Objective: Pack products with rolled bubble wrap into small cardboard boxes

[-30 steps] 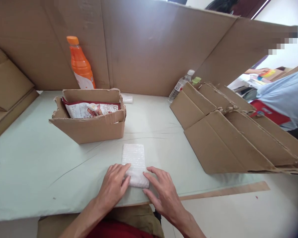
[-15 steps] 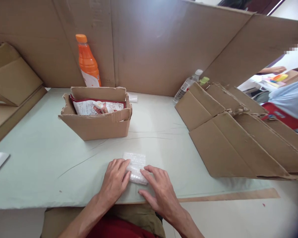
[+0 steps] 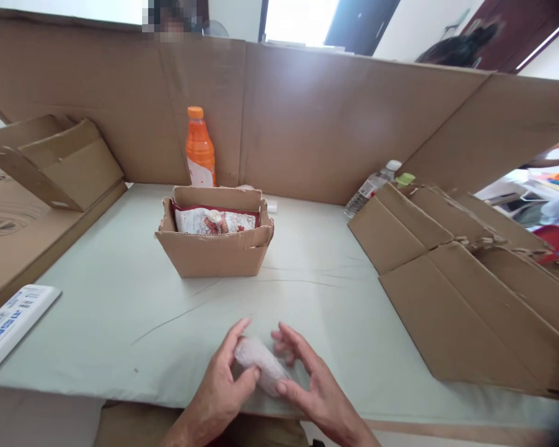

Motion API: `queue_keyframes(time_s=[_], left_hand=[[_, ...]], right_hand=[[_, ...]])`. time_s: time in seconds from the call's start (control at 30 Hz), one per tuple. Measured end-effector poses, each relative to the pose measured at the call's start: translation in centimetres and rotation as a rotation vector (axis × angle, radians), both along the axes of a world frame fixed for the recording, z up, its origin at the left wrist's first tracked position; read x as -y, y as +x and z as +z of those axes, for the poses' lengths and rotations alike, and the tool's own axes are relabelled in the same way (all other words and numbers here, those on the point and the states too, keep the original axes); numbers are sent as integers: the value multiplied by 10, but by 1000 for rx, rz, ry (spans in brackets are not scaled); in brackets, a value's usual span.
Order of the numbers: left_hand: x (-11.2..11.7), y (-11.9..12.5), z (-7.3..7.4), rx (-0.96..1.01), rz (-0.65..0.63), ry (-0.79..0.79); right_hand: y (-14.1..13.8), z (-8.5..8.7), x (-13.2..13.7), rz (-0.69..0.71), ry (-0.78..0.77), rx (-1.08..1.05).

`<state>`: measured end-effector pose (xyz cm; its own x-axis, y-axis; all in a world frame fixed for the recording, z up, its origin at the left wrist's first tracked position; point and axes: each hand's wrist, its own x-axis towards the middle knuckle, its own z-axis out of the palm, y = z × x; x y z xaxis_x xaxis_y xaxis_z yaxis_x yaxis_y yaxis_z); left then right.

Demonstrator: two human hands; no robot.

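A small bundle of clear bubble wrap [image 3: 259, 363], somewhat smeared by motion, lies aslant between my hands near the table's front edge. My left hand [image 3: 228, 372] has it by the left end, thumb on the near side and fingers on the far side. At the other end, the thumb of my right hand [image 3: 307, 379] touches the wrap, while its blurred fingers stand apart from it. Farther back is an open cardboard box [image 3: 218, 254] with a white and red printed packet [image 3: 214, 221] inside.
An orange drink bottle [image 3: 199, 149] stands behind the box. A clear bottle [image 3: 370, 189] leans by several cardboard boxes [image 3: 414, 304] on the right. A white printed pack [image 3: 16, 323] lies left. Cardboard panels [image 3: 307, 130] wall the back; people are partly visible beyond.
The flat bubble wrap is now a narrower, tilted bundle, nearer the table edge. My left hand has closed around its end. The view has tipped up and turned left.
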<state>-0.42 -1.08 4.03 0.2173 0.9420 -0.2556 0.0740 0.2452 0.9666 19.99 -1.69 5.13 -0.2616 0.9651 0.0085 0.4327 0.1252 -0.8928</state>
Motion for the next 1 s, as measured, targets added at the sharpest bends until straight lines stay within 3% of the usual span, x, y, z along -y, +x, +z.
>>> queue_keyframes(time_s=[0.07,0.13,0.2,0.27,0.37,0.43,0.47,0.53,0.63,0.73,0.8,0.87,0.93,1.0], left_hand=[[-3,-2,0,-131,-48,178],[-17,-11,8,-277,3,487],[-43,-30,28,-442,158,846],[-77,-54,54,-630,341,1136],[-122,-86,82,-823,527,1289],[-136,-97,84,-828,556,1303],[-138,-99,81,-808,553,1305],[-135,-99,71,-766,548,1312],[-127,-98,58,-739,558,1306],[-128,-100,58,-725,530,1291],[-132,-103,62,-720,511,1297],[-134,-105,64,-726,537,1290],[-132,-109,64,-735,619,1239],[-125,-114,58,-728,723,1137]], right_hand=[[4,6,-8,56,-58,28],[11,19,-21,40,17,87],[19,45,-40,-33,210,100],[23,82,-64,-97,447,100],[9,146,-112,-187,772,192],[-14,177,-153,-169,899,287],[-28,186,-175,-97,898,356],[-58,190,-220,111,779,542],[-101,167,-270,387,568,847],[-135,142,-289,560,421,941],[-147,137,-291,626,315,944],[-144,144,-290,665,258,928],[-124,158,-285,629,300,818],[-89,170,-273,433,401,618]])
